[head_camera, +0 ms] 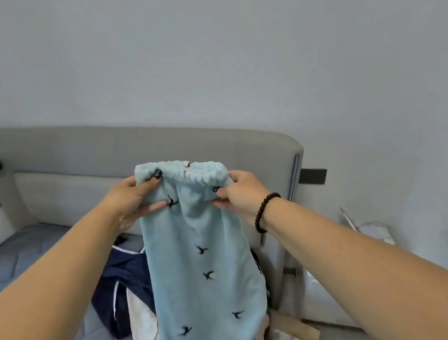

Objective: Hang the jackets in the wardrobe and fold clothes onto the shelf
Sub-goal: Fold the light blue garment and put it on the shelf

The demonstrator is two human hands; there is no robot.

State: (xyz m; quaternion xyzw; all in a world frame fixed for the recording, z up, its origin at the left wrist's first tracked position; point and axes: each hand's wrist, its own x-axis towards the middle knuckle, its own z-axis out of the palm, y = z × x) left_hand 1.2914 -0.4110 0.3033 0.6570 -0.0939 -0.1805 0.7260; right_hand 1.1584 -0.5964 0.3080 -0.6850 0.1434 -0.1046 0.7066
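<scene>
A pair of light blue fleece trousers (203,273) with small black bird marks hangs upright in front of me, held up by its elastic waistband. My left hand (132,200) grips the waistband's left end, thumb on top. My right hand (237,193), with a dark bead bracelet on its wrist, pinches the right end. Below and behind the trousers, a dark navy garment with white piping (125,293) and a pale cream garment (144,325) lie in a heap on the bed. The trousers hide part of that heap.
A bed with a blue quilted mattress (24,270) fills the lower left, with a grey padded headboard (87,166) behind it. A grey wall rises above. To the right of the bed lie boxes and pale bags (297,332) on the floor.
</scene>
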